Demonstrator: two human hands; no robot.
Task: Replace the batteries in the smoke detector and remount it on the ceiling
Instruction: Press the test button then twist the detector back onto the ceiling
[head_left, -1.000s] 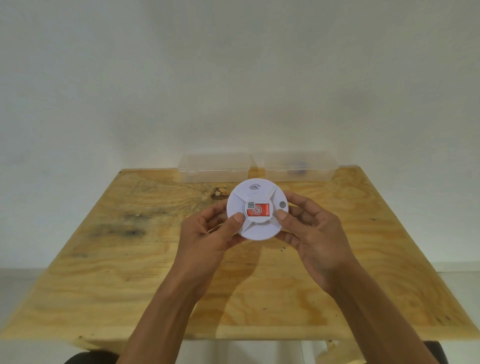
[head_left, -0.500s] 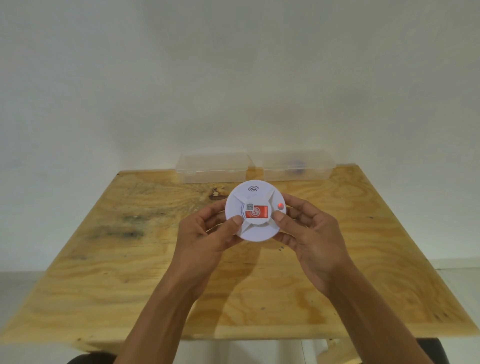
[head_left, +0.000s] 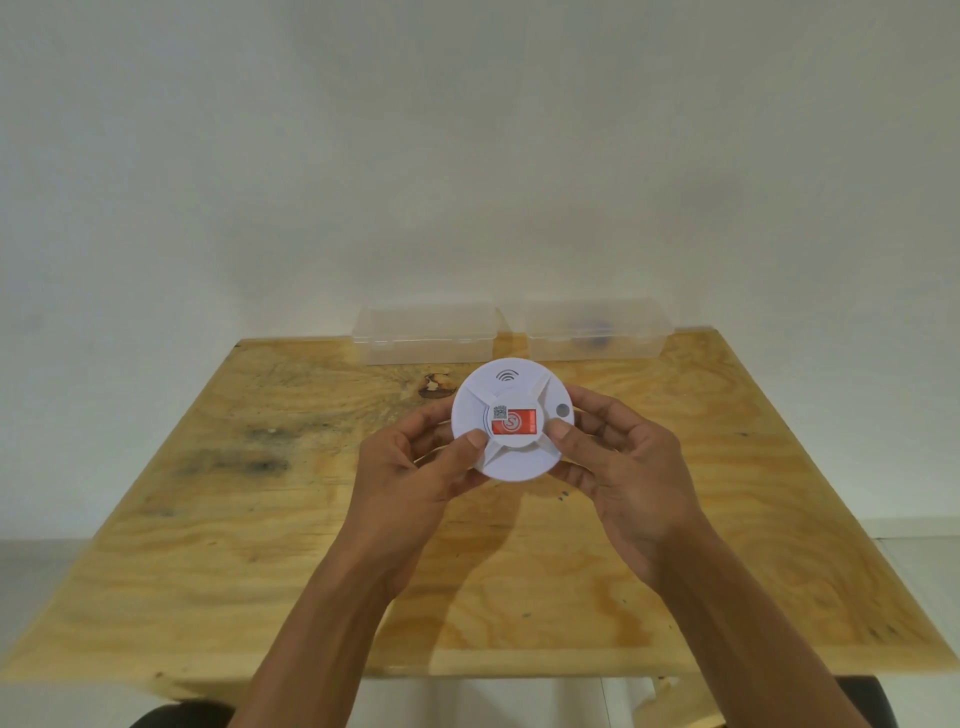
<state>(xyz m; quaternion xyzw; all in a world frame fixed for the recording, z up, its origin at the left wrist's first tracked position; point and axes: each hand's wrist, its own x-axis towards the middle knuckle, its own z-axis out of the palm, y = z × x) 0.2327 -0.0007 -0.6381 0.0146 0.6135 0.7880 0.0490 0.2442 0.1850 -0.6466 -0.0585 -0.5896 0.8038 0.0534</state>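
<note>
While both hands clamp the smoke detector above the desk, my left hand and right hand flank its rim, face toward me, fingers pressing its raised centre.

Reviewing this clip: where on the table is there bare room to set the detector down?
The table is bare along both sides and the near edge around both hands, left hand and right hand, which hold the smoke detector. Crowded only at the far edge: left clear box, right clear box.
</note>
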